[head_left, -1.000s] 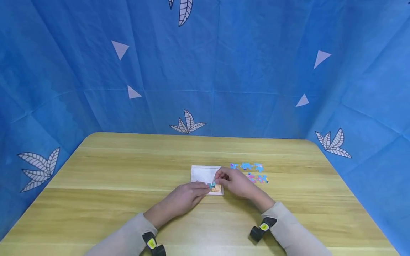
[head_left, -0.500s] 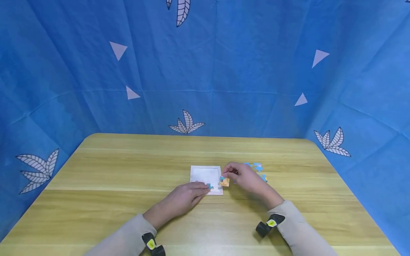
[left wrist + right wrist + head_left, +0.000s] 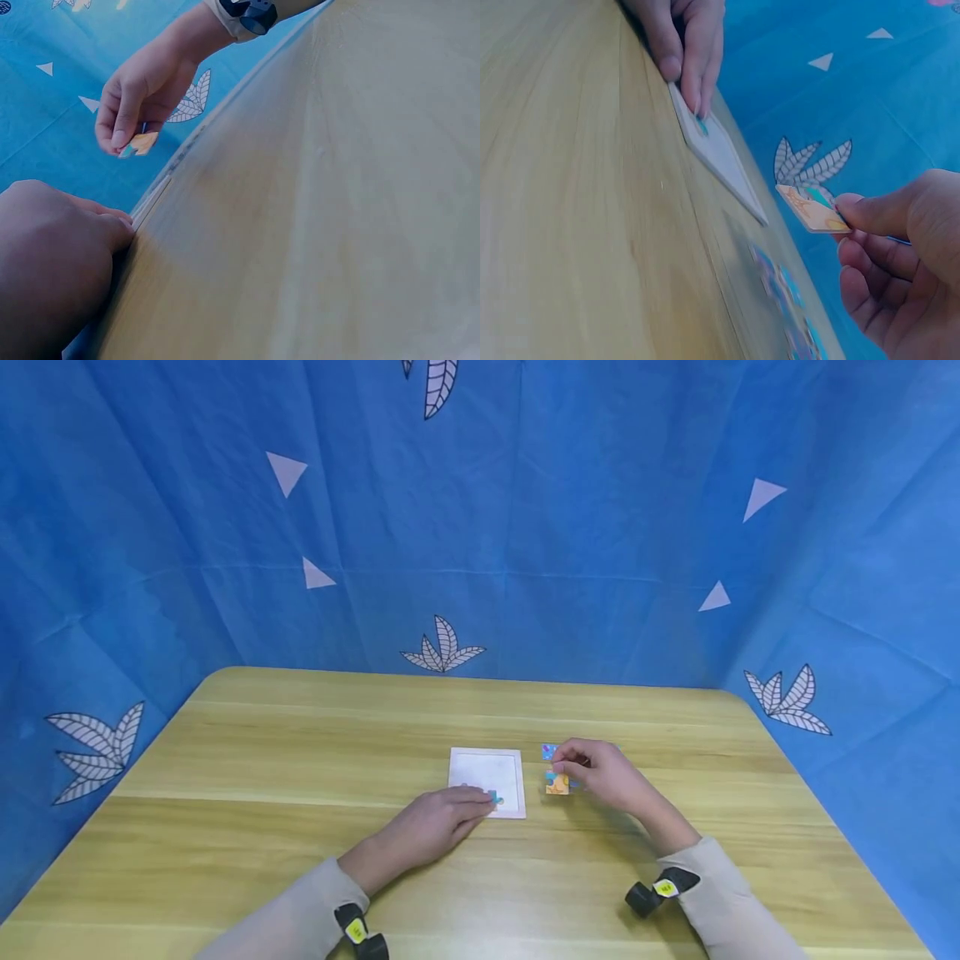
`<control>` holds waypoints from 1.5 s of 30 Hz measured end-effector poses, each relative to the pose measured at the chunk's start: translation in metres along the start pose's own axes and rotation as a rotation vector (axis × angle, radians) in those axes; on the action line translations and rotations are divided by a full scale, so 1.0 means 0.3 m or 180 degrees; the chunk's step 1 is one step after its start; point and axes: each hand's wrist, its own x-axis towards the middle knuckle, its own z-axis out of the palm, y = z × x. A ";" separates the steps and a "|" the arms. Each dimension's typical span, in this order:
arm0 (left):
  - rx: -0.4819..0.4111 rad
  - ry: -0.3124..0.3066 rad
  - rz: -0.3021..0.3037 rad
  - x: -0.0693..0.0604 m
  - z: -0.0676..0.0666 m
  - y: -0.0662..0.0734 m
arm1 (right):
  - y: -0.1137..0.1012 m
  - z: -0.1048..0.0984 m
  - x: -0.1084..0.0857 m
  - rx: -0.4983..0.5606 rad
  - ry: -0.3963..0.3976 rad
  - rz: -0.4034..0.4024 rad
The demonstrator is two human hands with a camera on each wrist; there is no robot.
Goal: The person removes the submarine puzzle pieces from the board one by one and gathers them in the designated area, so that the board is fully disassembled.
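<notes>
My right hand (image 3: 609,779) pinches an orange and teal jigsaw piece (image 3: 810,210) between thumb and fingers, held up above the table to the right of the white puzzle frame (image 3: 483,768). In the head view that piece hangs just below a blue piece on the table. Outstretched, the fingers of my left hand (image 3: 429,828) rest on the frame's lower left part. Beside their tips shows a small teal bit of another jigsaw piece (image 3: 493,797); the fingers hide the rest of it. Most of the frame's white inside is bare.
Loose jigsaw pieces (image 3: 780,292) lie on the table right of the frame, several hidden by my right hand in the head view; a blue piece (image 3: 549,751) shows there. The wooden table (image 3: 300,752) ends at a blue patterned cloth (image 3: 570,527) behind.
My right hand has lifted the orange and teal piece from the frame's lower right corner and carried it to the right, over the loose pieces. My left hand stays in place.
</notes>
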 end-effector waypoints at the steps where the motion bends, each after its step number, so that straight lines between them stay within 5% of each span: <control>1: -0.0005 -0.0009 -0.0011 0.000 -0.002 0.001 | 0.007 -0.006 -0.005 -0.0016 0.0008 0.0016; 24: -0.0028 -0.0117 -0.0118 0.004 -0.011 0.008 | 0.144 -0.095 -0.123 -0.0062 0.0144 0.0082; 45: -0.0006 -0.0046 -0.0051 0.001 -0.010 0.007 | 0.215 -0.138 -0.157 -0.0152 0.0142 0.0253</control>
